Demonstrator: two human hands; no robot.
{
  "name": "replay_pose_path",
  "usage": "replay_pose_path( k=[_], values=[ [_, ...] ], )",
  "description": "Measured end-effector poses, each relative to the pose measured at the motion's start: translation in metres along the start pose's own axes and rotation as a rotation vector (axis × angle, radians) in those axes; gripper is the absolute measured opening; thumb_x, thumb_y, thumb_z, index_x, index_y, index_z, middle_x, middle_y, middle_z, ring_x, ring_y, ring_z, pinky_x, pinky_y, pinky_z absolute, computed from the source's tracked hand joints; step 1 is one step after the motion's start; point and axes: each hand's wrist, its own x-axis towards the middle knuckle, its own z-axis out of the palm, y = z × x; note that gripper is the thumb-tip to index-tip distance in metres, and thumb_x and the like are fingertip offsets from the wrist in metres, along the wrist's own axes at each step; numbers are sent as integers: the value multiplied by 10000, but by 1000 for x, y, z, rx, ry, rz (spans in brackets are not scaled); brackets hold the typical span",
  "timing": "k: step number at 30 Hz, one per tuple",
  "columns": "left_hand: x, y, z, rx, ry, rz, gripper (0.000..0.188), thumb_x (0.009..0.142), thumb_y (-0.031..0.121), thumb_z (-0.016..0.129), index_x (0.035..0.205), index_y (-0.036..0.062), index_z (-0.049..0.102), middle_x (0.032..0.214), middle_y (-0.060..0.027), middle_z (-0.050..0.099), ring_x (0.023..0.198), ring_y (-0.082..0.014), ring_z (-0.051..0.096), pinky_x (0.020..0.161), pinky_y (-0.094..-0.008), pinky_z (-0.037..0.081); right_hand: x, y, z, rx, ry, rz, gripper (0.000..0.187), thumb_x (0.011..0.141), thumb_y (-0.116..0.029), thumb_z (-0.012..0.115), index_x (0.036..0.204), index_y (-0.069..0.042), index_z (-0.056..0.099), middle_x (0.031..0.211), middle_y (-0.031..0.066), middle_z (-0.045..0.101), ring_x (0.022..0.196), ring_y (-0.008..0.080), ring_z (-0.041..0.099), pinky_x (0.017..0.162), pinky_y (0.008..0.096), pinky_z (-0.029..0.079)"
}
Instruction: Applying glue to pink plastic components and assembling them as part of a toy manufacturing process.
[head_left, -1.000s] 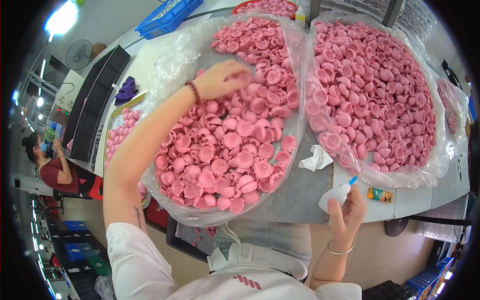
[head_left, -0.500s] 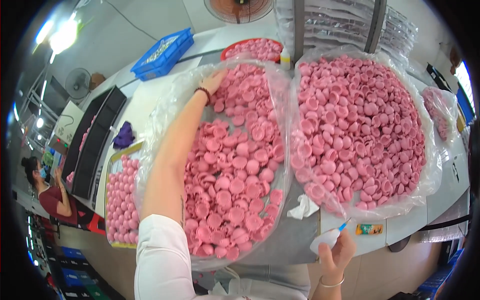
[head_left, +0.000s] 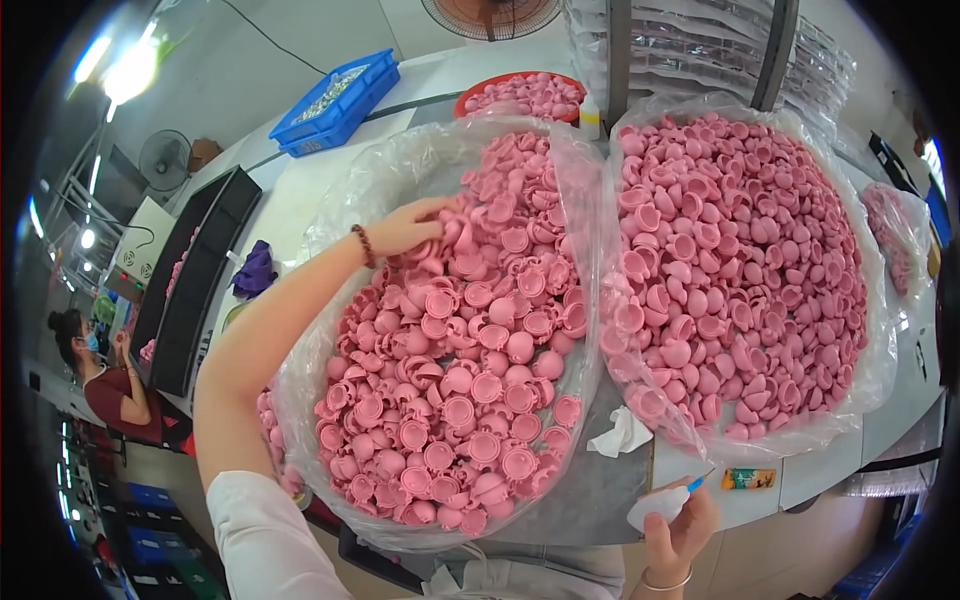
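My left hand point(head_left: 408, 230) reaches into the upper part of a heap of pink half-round plastic shells point(head_left: 455, 345) in a clear plastic bag point(head_left: 345, 200). Its fingers are apart and touch loose shells, some smeared by motion; the fingertips are partly hidden. At the lower right, my right hand point(head_left: 690, 528) is closed round a white squeeze bottle point(head_left: 652, 510) with a thin blue nozzle tip, which points up and to the right. A crumpled white tissue point(head_left: 620, 433) lies above the bottle. Beside the nozzle rests a small yellow-orange and green packet point(head_left: 750, 479).
A second clear bag of pink half shells point(head_left: 745, 270) stands on the right. Toward the back are a red basin point(head_left: 467, 103) of pink pieces, a small yellow-labelled bottle point(head_left: 589, 118) and a blue crate point(head_left: 335, 105). A black trough point(head_left: 200, 270) and a seated person point(head_left: 120, 395) are at left.
My left hand has come back from the far edge of the left bag toward its middle, drawing shells nearer. The bag's upper left is barer. My right hand still holds the bottle.
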Motion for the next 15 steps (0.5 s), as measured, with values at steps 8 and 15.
replay_pose_path(
  k=[8,15],
  values=[
    [87,1,-33,423,228,150,262,769,173,573,1005,62,595,879,-23,616,830,-81,544,719,-234,432,-2,-6,1,56,94,41,319,656,-208,644,805,18,474,623,79,540,535,149,492,501,236,378],
    [176,9,37,430,334,109,457,759,382,556,1106,88,522,1043,-105,570,931,-166,543,811,-297,416,0,-14,2,23,103,91,304,660,-215,645,776,24,496,627,64,538,549,137,496,513,239,388]
  ],
)
